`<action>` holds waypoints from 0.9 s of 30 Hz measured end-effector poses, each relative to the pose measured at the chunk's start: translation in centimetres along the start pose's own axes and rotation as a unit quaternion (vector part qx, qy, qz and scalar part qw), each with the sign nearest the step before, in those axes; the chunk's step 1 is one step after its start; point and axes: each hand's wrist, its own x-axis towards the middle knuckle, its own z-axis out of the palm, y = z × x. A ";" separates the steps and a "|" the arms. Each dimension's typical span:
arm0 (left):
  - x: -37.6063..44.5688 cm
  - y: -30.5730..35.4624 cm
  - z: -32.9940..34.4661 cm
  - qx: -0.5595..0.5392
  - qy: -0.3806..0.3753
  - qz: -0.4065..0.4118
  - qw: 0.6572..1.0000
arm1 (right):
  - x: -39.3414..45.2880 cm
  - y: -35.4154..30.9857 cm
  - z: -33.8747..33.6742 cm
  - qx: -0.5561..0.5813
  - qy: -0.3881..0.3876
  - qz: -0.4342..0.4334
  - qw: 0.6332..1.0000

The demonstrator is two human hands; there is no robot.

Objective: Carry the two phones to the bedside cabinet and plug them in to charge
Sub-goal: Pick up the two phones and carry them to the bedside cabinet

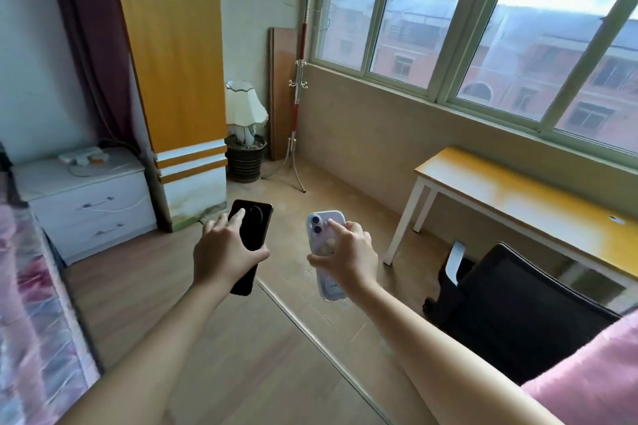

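Two outstretched hands each carry a phone across a bedroom floor.

The left hand (pixel 226 252) grips a black phone (pixel 251 245), camera side up; the right hand (pixel 348 254) grips a lilac phone in a clear case (pixel 322 245). The white bedside cabinet (pixel 103 210), with a power strip (pixel 83 156) on top, stands well apart at left, beside the bed (pixel 31 304).

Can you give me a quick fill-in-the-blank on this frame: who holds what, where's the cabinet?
1. The left hand holds the ____ phone.
2. The right hand holds the lilac phone in a ____ case.
3. The white bedside cabinet stands to the person's ____.
4. A white cable hangs across the cabinet's ____ drawer.

Missing words: black; clear; left; top
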 end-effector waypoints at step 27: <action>23.8 -20.4 -3.2 0.128 0.148 -0.243 0.950 | 31.4 -24.7 21.3 0.085 -0.139 -0.289 0.943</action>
